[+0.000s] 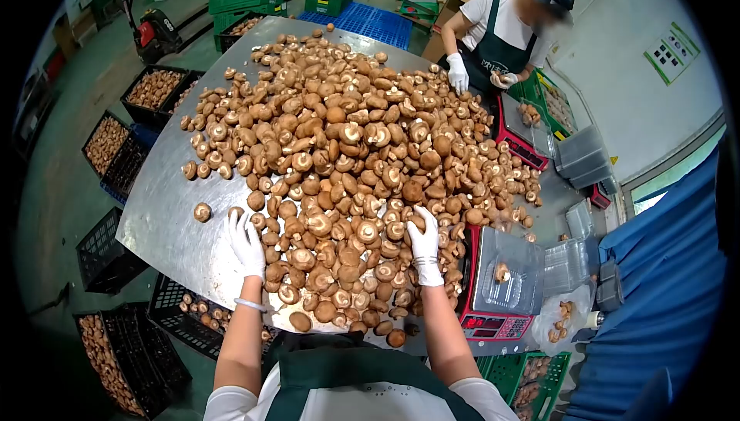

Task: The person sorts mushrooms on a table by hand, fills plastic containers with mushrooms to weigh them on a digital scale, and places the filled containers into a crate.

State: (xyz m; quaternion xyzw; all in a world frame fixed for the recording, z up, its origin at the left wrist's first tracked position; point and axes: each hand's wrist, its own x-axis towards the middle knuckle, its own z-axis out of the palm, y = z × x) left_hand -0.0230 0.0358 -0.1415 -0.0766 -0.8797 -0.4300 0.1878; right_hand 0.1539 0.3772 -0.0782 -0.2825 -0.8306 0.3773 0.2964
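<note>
A large heap of brown-capped shiitake mushrooms (pixel 331 136) covers much of the metal table. My left hand (pixel 245 245), in a white glove, rests at the heap's left edge with fingers stretched forward, a single mushroom (pixel 236 211) at its fingertips. On the right side of the near mushrooms is my right hand (pixel 425 248), also gloved; its thumb and forefinger curve round a mushroom (pixel 417 222). Just right of that hand stands a red scale (pixel 493 327) bearing a clear plastic tray (pixel 505 286) with a mushroom inside.
Across the table a co-worker (pixel 501 32) in gloves handles mushrooms beside a second red scale (pixel 524 140). Clear trays (pixel 582 155) are stacked at right. Black crates (pixel 108 251) stand on the floor at left. A blue curtain (pixel 663 275) hangs at right.
</note>
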